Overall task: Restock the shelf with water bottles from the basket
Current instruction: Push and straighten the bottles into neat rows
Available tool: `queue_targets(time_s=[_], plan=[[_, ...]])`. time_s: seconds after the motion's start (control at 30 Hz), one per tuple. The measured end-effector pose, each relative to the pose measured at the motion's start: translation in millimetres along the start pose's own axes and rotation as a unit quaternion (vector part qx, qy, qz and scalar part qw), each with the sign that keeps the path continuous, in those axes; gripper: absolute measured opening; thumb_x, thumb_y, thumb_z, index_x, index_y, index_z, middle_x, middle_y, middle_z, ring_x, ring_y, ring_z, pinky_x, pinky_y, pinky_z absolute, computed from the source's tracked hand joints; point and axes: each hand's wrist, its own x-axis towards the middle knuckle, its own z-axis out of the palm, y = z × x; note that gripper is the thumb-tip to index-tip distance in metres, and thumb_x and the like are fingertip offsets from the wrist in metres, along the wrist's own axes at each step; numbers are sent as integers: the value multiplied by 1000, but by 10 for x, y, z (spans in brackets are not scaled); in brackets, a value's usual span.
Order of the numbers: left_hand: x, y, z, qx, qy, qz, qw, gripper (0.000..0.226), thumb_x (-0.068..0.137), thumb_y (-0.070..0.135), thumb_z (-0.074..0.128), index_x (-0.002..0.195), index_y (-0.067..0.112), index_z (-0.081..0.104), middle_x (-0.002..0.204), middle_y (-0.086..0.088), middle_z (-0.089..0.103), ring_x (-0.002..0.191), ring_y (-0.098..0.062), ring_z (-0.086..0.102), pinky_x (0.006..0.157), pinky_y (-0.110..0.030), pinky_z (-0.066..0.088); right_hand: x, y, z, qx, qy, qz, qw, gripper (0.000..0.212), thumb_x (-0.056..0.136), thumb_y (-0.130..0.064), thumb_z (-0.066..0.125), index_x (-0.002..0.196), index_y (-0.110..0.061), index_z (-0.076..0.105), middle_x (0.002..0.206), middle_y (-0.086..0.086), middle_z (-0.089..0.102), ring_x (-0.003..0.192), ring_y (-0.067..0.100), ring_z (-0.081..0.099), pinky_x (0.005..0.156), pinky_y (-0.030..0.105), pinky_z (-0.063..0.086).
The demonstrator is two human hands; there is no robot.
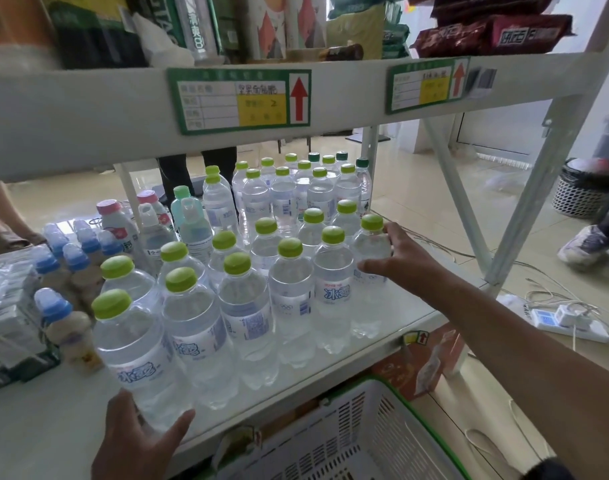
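Several clear water bottles with lime-green caps stand in rows on the white shelf (334, 374). My left hand (140, 441) cups the base of the front-left water bottle (133, 344), thumb on its right side. My right hand (405, 259) reaches in from the right and grips the rightmost water bottle (369, 247) of the second row, thumb across its front and fingers behind it. The white basket (365, 424) with a green rim sits below the shelf's front edge. The part of the basket I can see holds no bottles.
Small blue-capped drink bottles (58, 313) and pink-capped ones (114, 223) stand at the shelf's left. The upper shelf rail with green price labels (239, 100) hangs close overhead. A power strip (566, 322), a mesh bin (582, 192) and a person's shoe (585, 245) lie on the floor to the right.
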Motion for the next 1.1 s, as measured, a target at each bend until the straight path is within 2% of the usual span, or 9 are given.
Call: queue_targets(time_s=[0.07,0.2,0.4,0.47,0.57,0.73,0.87,0.97,1.1], plan=[[16,-13,-5,0,-6,-7,1000,99,30,60,68,112,8,51,106,-11,51,92,-29,60,81,-29,50,-9,6,-3,-1,3,-1,1000,69,71,-29,76,130,-27,42,122,1,59,107,21,58,89,36,49],[38,-21,-12,-10,-21,-8,1000,97,30,59,71,111,10,51,107,-12,53,95,-29,60,85,-49,51,-34,-6,10,-6,8,-2,1000,74,64,-38,76,130,-28,43,122,0,59,107,22,60,92,43,51],[-25,24,8,-16,7,-4,1000,95,31,61,67,108,9,50,102,-2,48,88,-27,58,82,-42,48,-64,-7,18,-30,20,-15,999,81,59,-51,74,130,-28,42,125,0,58,108,23,59,93,46,51],[-33,23,9,-6,10,-2,1000,95,31,62,65,107,8,49,101,-3,47,87,-29,58,80,-41,48,-67,-5,12,-23,21,-27,999,79,66,-45,76,133,-27,40,126,-1,56,105,18,59,87,35,54],[-35,28,-4,-4,2,-7,1000,93,32,63,65,107,11,48,103,-7,48,87,-28,58,80,-42,47,-70,3,-1,5,25,-38,999,69,78,-28,75,136,-23,37,126,1,50,96,9,56,56,10,47],[-50,28,-21,26,5,-19,999,81,36,66,65,98,20,40,99,-4,48,85,-26,57,76,-42,46,-59,6,22,-35,60,-54,996,57,78,-31,75,126,-21,47,122,5,54,103,19,56,62,17,43],[-51,5,3,62,6,-16,998,67,55,29,91,99,14,42,102,-7,49,92,-32,58,75,-43,45,-60,-5,21,-51,73,-63,994,51,76,-34,75,121,-24,52,116,0,58,95,20,59,70,27,49],[-43,-22,0,72,-2,-22,997,67,57,26,90,103,13,42,104,-7,49,94,-31,57,77,-44,45,-37,18,34,-70,83,-68,992,46,75,-37,75,115,-25,55,114,-1,61,97,24,59,81,36,51],[-63,-22,-5,80,-3,-19,997,68,59,32,88,107,13,43,106,-4,48,95,-29,58,71,-39,44,-36,-13,48,-61,90,-68,992,41,76,-33,75,111,-24,56,108,-1,61,92,22,60,66,27,48]])
